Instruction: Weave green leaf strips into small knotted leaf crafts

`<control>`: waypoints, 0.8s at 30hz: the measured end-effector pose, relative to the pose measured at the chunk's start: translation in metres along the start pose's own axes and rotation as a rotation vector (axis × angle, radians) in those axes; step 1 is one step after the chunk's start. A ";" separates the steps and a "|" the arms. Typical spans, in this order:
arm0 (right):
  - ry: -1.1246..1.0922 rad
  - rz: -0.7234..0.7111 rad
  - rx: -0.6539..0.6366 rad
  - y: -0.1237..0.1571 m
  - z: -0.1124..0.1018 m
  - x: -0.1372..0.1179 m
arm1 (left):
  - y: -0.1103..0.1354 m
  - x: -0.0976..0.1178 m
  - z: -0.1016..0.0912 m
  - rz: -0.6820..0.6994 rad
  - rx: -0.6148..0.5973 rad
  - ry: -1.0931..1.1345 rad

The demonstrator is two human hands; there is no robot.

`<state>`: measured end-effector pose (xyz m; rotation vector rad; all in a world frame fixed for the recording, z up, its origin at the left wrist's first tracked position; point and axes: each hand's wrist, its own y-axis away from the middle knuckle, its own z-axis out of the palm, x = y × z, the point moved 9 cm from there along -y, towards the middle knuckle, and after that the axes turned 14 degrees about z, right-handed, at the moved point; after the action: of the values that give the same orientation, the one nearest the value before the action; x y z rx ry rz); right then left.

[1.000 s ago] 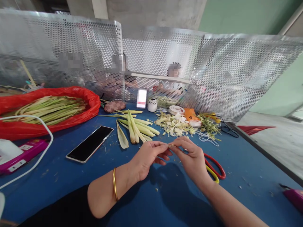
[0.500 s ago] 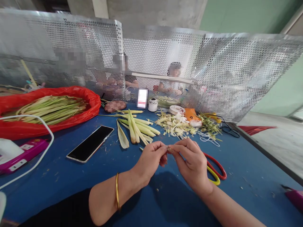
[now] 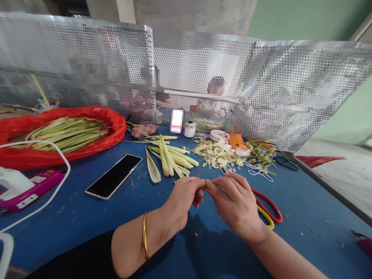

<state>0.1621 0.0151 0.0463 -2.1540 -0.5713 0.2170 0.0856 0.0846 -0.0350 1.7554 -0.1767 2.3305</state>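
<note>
My left hand (image 3: 184, 199) and my right hand (image 3: 236, 203) meet above the blue table (image 3: 122, 221), fingertips pinched together. Whatever lies between them is too small to name. A gold bangle circles my left wrist. Scissors with red and yellow handles (image 3: 271, 207) lie partly under my right hand, their blades mostly covered by it. Just beyond my hands rests a bunch of pale green leaf husks (image 3: 171, 157). To its right spreads a heap of cut pale scraps (image 3: 213, 152).
On the left, a red plastic bag (image 3: 114, 141) holds long green leaves (image 3: 69, 133). A dark phone (image 3: 114, 177), a purple power strip (image 3: 37, 186) and its white cable lie nearer. A perforated metal screen (image 3: 194, 69) stands behind, with people beyond it. A tape roll (image 3: 219, 135) lies by the scraps.
My right hand has rolled slightly forward over the pinch, with its back turned more upward. My left hand stays nearly the same. The whole view has shifted a little.
</note>
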 end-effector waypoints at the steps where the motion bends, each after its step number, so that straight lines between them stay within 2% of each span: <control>1: -0.007 0.012 -0.010 -0.001 0.001 0.001 | 0.000 -0.001 -0.001 -0.005 0.009 -0.002; 5: -0.054 0.061 -0.023 -0.006 -0.001 0.003 | 0.000 -0.001 -0.004 -0.022 0.030 -0.002; 13: -0.172 0.167 -0.062 -0.009 0.002 0.017 | -0.001 0.004 -0.001 -0.024 -0.008 -0.011; 15: -0.238 0.239 -0.071 -0.008 0.004 0.024 | 0.000 0.005 0.004 -0.026 -0.062 0.005; 18: -0.407 0.443 -0.123 -0.004 0.011 0.039 | 0.001 0.004 0.010 -0.036 -0.130 0.018; 20: -0.523 0.569 -0.158 0.000 0.016 0.048 | 0.001 0.004 0.009 -0.031 -0.135 -0.006; 24: -0.662 0.670 -0.199 0.000 0.021 0.055 | -0.002 0.006 0.005 -0.019 -0.127 -0.065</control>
<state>0.2033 0.0564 0.0364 -2.3876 -0.1998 1.3161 0.0892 0.0859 -0.0279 1.7646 -0.3107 2.1986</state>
